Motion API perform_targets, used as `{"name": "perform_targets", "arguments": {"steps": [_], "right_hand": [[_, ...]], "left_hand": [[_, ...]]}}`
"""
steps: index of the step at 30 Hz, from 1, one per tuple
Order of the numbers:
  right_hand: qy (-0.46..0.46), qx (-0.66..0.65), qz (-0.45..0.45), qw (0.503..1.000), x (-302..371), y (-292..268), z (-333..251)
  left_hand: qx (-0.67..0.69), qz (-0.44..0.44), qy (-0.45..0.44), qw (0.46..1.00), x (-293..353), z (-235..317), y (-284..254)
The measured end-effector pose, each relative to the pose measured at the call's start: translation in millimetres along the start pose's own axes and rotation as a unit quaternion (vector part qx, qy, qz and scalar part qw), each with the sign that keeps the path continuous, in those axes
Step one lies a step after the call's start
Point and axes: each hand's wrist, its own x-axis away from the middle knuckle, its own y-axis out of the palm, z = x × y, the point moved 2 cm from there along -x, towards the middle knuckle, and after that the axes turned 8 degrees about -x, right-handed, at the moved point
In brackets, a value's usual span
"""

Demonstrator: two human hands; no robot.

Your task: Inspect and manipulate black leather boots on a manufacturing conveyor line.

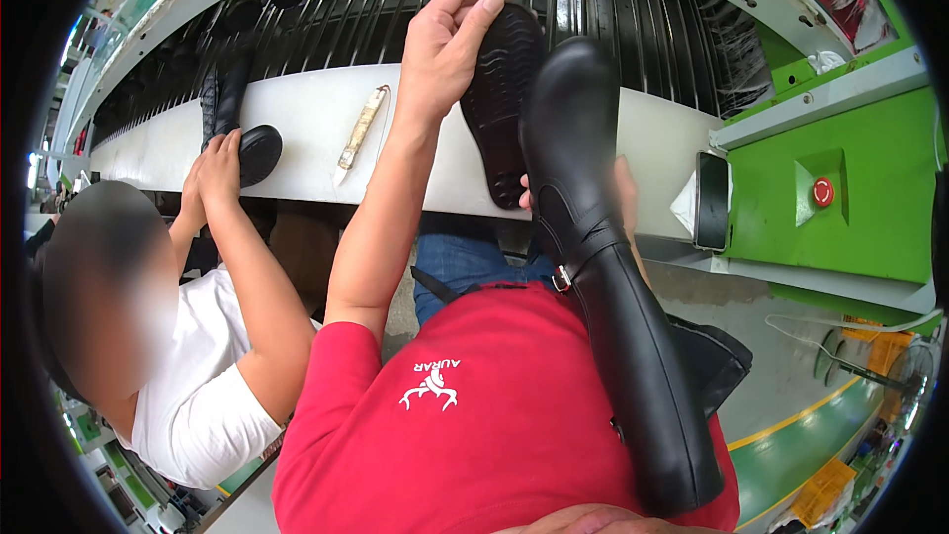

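A tall black leather boot [633, 336] with a strap and a small buckle at the ankle lies slantwise in front of me, its shaft resting against my red shirt. My right hand [626, 194] grips it around the foot from behind, and the boot hides most of that hand. Beside the boot's foot stands a black shoe sole [499, 104] with wavy tread turned toward me. My left hand [445, 47] pinches the sole's toe end between thumb and fingers. Fingertips of my right hand reach close to the sole's heel.
A cutter knife [360, 133] with a taped handle lies on the white ledge [316, 99]. Metal rollers [633, 15] run behind it. On the left, a co-worker's hands [219, 166] hold another black boot. A phone [711, 200] and a red button [822, 192] on a green machine are right.
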Motion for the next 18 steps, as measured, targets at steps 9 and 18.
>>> {"name": "perform_targets", "arguments": {"steps": [9,18], "right_hand": [[-0.025,0.037,0.051,0.998,-4,11,11],[-0.046,0.158,-0.029,0.986,-8,15,13]], "left_hand": [[0.004,-0.026,0.003,1.000,32,41,16],[0.015,-0.036,-0.023,0.999,48,53,14]]}}
